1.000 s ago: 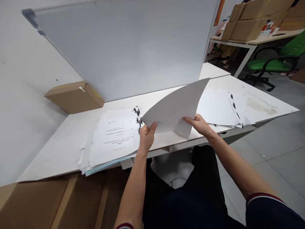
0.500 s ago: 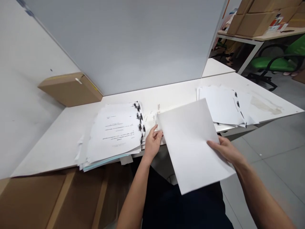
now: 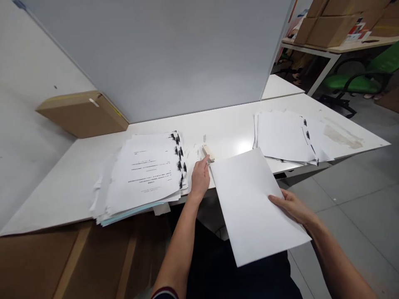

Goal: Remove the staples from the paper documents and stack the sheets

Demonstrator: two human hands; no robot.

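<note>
A blank white paper [image 3: 249,207], one sheet or a thin stack, tilts over the desk's front edge and my lap. My right hand [image 3: 289,203] grips it at the right side, thumb on top and fingers underneath. At its far left corner lies a small cream oblong device [image 3: 209,152], its kind unclear. My left hand [image 3: 200,176] reaches forward over the desk edge, index finger stretched to the near end of that device and beside the paper's corner. The lower fingers are bent and partly hidden. Left of this hand rests a pile of printed sheets [image 3: 146,166] with black smudges along one edge.
Another paper pile [image 3: 283,137] lies on the white desk [image 3: 227,128] to the right. A grey-white panel [image 3: 193,58] rises behind. A cardboard box [image 3: 84,116] leans at the left. Beyond stand stacked cartons [image 3: 330,31] and a green chair [image 3: 352,83].
The paper has shifted towards me, uncovering the cream device. My left hand has moved forward, bringing its fingers to the device's near end. My right hand keeps its grip; the view has shifted slightly.
</note>
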